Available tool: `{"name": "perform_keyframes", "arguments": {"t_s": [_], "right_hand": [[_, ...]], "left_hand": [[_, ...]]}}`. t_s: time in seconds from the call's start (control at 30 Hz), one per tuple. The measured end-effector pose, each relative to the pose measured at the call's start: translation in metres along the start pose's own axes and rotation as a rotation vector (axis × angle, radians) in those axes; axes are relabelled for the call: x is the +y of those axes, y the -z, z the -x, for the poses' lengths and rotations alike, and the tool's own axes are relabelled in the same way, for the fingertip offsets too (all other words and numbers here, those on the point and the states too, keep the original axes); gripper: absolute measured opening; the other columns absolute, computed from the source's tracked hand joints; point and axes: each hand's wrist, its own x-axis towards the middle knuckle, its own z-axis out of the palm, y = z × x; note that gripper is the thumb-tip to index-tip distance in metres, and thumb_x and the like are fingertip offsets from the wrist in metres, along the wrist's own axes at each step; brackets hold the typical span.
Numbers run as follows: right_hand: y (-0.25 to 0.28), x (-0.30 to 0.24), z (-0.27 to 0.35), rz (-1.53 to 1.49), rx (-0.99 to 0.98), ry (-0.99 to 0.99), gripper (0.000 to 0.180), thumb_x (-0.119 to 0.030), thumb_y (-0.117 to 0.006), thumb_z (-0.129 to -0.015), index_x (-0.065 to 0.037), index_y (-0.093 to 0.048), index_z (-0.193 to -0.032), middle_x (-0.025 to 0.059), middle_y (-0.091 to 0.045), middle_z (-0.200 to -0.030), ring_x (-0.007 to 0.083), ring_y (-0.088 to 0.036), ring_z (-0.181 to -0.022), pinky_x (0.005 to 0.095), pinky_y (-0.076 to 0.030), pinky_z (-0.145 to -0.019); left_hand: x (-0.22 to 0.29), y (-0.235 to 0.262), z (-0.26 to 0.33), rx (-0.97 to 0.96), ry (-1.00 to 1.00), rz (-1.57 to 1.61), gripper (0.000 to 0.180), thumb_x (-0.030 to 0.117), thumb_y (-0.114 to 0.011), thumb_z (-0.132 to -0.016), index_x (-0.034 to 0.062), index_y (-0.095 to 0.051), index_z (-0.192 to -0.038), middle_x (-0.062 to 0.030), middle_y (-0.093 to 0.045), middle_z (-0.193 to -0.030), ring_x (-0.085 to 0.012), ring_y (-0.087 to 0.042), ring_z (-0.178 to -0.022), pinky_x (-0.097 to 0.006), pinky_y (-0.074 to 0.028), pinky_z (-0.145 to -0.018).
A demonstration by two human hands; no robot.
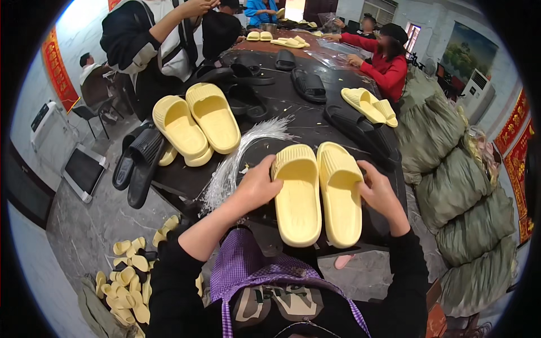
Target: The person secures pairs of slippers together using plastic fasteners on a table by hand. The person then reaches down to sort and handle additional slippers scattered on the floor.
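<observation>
Yellow foam slippers [318, 194], one pair, lie side by side, soles down, at the near edge of the dark worktable [315, 107], apparently squared up for matching. Left hand [258, 186] grips the outer edge of the left slipper, fingers curled over its rim; right hand [378, 192] clasps the outer edge of the right slipper likewise. The pair sits between both hands, pressed together. A bundle of clear plastic ties [239, 152] lies just left; another yellow pair [197, 121] rests farther left.
</observation>
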Motion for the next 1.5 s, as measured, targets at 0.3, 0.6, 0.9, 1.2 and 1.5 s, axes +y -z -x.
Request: {"name": "perform_keyframes", "arguments": {"t_s": [0.3,0.6,0.9,1.2,1.5], "right_hand": [[-0.003,-0.012,-0.056,-0.284,-0.153,-0.152,0.050,-0.004,-0.052,-0.076,0.000,-0.043,-0.125,0.0058,-0.059,-0.078,0.0098,-0.054,-0.051,0.0226,-0.044,-0.043],[0.039,-0.045,-0.224,0.301,-0.164,0.790,0.016,-0.019,-0.055,-0.084,-0.005,-0.059,-0.090,0.0046,-0.060,-0.086,0.0142,-0.057,-0.080,0.0275,-0.046,-0.070],[0.037,-0.033,-0.202,-0.369,0.152,0.254,0.040,-0.023,-0.058,-0.084,0.000,-0.056,-0.116,0.0082,-0.062,-0.101,0.0154,-0.061,-0.089,0.0265,-0.048,-0.071],[0.129,0.151,-0.138,0.186,0.600,-0.084,0.032,-0.023,-0.061,-0.078,0.001,-0.065,-0.099,0.0076,-0.066,-0.081,0.0147,-0.062,-0.072,0.0268,-0.047,-0.062],[0.103,0.182,-0.079,-0.078,0.183,-0.478,0.048,-0.027,-0.061,-0.079,-0.003,-0.053,-0.119,0.0121,-0.063,-0.097,0.0221,-0.061,-0.074,0.0366,-0.050,-0.049]], "left_hand": [[0.017,0.032,-0.008,0.044,0.123,0.275,0.063,0.016,-0.059,-0.073,-0.0023,-0.037,-0.129,-0.0050,-0.054,-0.060,-0.0106,-0.048,-0.043,-0.024,-0.037,-0.038],[0.013,0.138,-0.129,0.236,-0.016,0.215,0.029,0.024,-0.061,-0.077,-0.0030,-0.061,-0.068,-0.0098,-0.056,-0.051,-0.0151,-0.056,-0.042,-0.030,-0.044,-0.038],[0.058,0.171,-0.024,0.396,-0.377,0.453,0.050,0.021,-0.057,-0.087,-0.0088,-0.042,-0.125,-0.0146,-0.058,-0.108,-0.0164,-0.060,-0.088,-0.024,-0.048,-0.073],[0.067,0.155,0.038,0.284,-0.422,0.388,0.044,0.018,-0.052,-0.090,-0.0048,-0.041,-0.126,-0.0161,-0.056,-0.113,-0.0160,-0.059,-0.092,-0.025,-0.047,-0.075],[0.107,0.125,0.054,0.234,-0.643,0.435,0.041,0.010,-0.052,-0.088,-0.0026,-0.043,-0.126,-0.0131,-0.056,-0.110,-0.0141,-0.058,-0.088,-0.025,-0.046,-0.074]]}}
